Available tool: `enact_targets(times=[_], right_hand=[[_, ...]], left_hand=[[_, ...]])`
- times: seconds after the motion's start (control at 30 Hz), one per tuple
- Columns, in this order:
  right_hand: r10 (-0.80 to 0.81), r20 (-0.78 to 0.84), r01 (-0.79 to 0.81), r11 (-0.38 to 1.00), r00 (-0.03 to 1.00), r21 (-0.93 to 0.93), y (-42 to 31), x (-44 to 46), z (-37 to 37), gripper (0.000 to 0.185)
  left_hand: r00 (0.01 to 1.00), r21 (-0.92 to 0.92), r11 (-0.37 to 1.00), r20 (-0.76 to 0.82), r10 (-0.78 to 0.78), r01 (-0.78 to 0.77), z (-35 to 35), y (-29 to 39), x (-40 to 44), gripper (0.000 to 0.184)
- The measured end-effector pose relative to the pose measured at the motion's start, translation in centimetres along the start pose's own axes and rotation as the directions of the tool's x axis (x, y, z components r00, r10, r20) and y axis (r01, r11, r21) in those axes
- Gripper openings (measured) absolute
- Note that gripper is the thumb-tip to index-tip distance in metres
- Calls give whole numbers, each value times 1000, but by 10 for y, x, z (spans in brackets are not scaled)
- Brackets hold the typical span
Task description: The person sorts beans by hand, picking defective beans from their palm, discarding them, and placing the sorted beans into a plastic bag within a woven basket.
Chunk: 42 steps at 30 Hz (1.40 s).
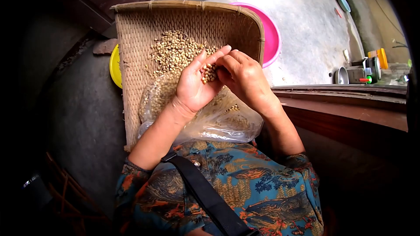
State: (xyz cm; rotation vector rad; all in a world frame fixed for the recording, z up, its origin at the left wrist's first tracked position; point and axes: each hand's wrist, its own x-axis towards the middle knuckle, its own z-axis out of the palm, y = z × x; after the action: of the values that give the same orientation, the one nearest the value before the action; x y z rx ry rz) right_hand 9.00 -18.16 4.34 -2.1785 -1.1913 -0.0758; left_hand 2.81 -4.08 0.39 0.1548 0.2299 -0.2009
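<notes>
My left hand [193,84] is turned palm up and cupped, with a small heap of tan beans [209,73] lying in it. Over those beans, my right hand [239,71] is bent with its fingertips pinched together; whatever they hold is hidden. Beneath both hands sits a woven bamboo basket [131,52], and a loose pile of the same light brown beans [175,52] lies inside it. A clear plastic bag [225,129] with more beans rests in the near part of the basket, partly covered by my left forearm.
A pink basin [273,39] shows behind the basket's right side, and a yellow one [115,66] at its left. A wooden sill [345,109] runs along the right. Beyond it stand a metal bowl [341,76] and several small items. A brick [105,46] lies on the floor.
</notes>
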Motion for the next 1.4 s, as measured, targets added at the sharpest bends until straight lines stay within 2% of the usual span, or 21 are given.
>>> enact_targets(times=[0.13, 0.2, 0.33, 0.43, 0.53, 0.63, 0.67, 0.73, 0.87, 0.93, 1.0, 1.03, 1.13, 1.2, 1.23, 1.33, 1.37, 1.4], right_hand=[[7, 36, -9, 999, 999, 53, 4, 0, -2, 20], [64, 69, -70, 993, 996, 96, 3, -1, -4, 20], [99, 95, -109, 988, 991, 110, 1, -1, -6, 18], [68, 110, -75, 995, 992, 58, 2, -1, -6, 19], [82, 91, -93, 989, 992, 118, 2, -1, -7, 20], [122, -46, -114, 983, 992, 146, 8, -2, -19, 16], [149, -96, -150, 989, 984, -9, 16, -2, -28, 17], [135, -256, -152, 987, 957, -48, 33, -1, -44, 16], [283, -324, -377, 884, 903, -278, 80, -5, -58, 14], [120, -352, -276, 855, 928, -438, 94, -12, -55, 17], [134, -403, -279, 904, 905, -326, 75, -11, -48, 20], [87, -402, -208, 940, 912, -270, 63, -9, -44, 21], [102, -228, -93, 994, 968, 51, 22, -5, -30, 24], [78, -115, -60, 987, 990, 152, 7, -4, -17, 23], [-22, -101, 39, 984, 995, 173, 7, -2, -9, 25], [-38, -20, 41, 985, 999, 171, 1, -1, 4, 24], [-25, -4, 26, 988, 1000, 152, -1, -1, 6, 24], [-27, 7, 26, 988, 1000, 151, 0, -1, 7, 24]], left_hand=[[999, -59, 998, 47, 0, 3, -11, -3, 1, 53], [997, -82, 997, 79, -5, 12, -12, -3, -1, 52], [1000, -87, 996, 9, -6, 6, -11, -5, -2, 52], [1000, -60, 998, 12, -12, 13, -10, -6, -4, 53], [997, -117, 992, 69, -26, 34, -13, -6, -4, 55], [964, -216, 970, 263, -48, 108, -25, -3, -1, 57], [975, -213, 973, 219, -37, 85, -21, -2, -2, 57], [991, -201, 979, 131, -15, 41, -10, 3, -4, 58], [992, -255, 966, 128, -12, 45, -12, 7, -5, 58], [992, -246, 968, 123, -16, 46, -13, 7, -4, 59], [992, -243, 969, 127, -17, 48, -15, 8, -4, 60], [993, -233, 972, 121, -13, 41, -14, 8, -5, 61], [993, -182, 983, 116, -15, 36, -13, 9, -5, 62], [992, -135, 990, 122, -18, 35, -13, 8, -7, 63], [971, -163, 985, 237, -24, 64, -23, 8, -5, 64], [975, -153, 985, 216, -43, 77, -23, 9, -8, 62], [998, -60, 998, 64, -16, 20, -12, 7, -11, 61], [999, -45, 999, 39, -7, 9, -12, 7, -11, 61]])
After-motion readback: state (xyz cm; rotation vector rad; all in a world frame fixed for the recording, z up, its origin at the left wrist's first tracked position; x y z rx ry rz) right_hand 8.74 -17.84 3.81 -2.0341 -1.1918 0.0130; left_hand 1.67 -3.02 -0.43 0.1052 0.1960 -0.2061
